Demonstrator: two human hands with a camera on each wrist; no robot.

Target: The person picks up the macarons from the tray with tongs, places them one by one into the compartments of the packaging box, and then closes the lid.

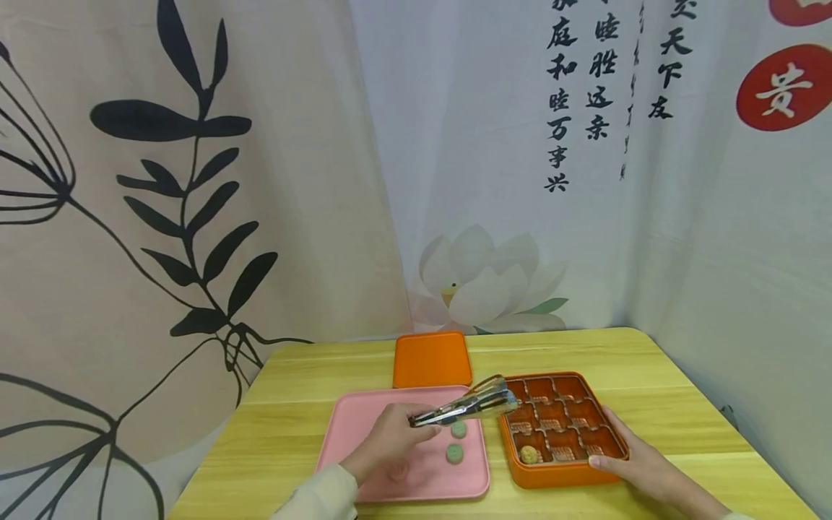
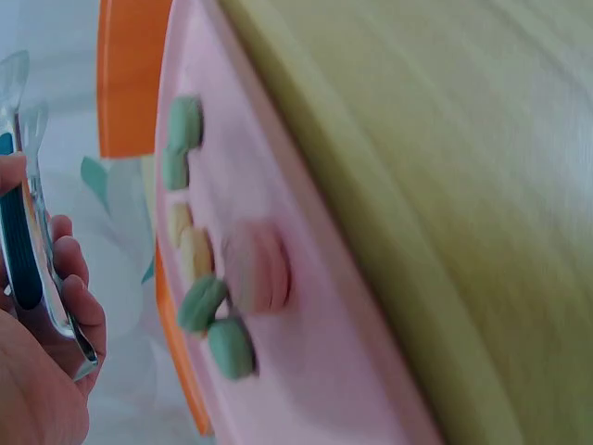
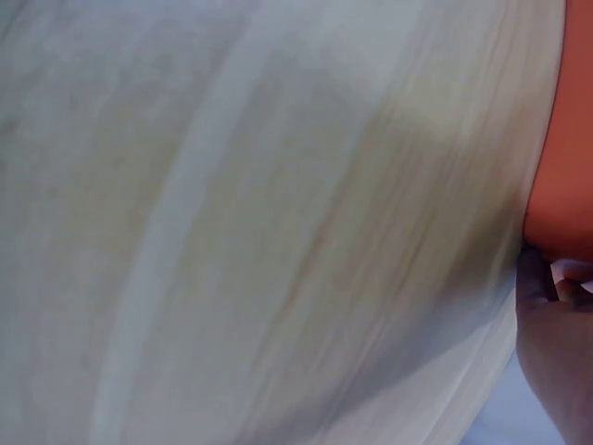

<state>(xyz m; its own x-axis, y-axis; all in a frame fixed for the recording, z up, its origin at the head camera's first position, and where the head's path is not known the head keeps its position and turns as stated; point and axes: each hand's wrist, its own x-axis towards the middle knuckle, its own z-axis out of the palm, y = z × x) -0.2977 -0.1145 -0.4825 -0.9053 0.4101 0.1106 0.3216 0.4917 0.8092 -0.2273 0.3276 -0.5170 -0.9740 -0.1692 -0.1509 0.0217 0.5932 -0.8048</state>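
My left hand (image 1: 394, 433) grips metal tongs (image 1: 455, 412) above the pink tray (image 1: 347, 433). Their tips reach over the left edge of an orange box (image 1: 552, 477), and I see nothing between them. In the left wrist view the tongs (image 2: 23, 232) show a dark teal grip under the thumb. On the tray lie several green macarons (image 1: 454, 453), some yellow ones (image 2: 195, 252) and a pink macaron (image 2: 258, 267). My right hand (image 1: 640, 455) holds the box's right side, thumb on the rim. One yellow macaron (image 1: 529, 454) sits in the box's front left compartment.
An orange lid-like square (image 1: 432, 360) lies behind the tray on the wooden table (image 1: 279, 433). A printed curtain (image 1: 312, 180) hangs behind the table and along its right side. The box holds a brown divided insert (image 1: 564, 437).
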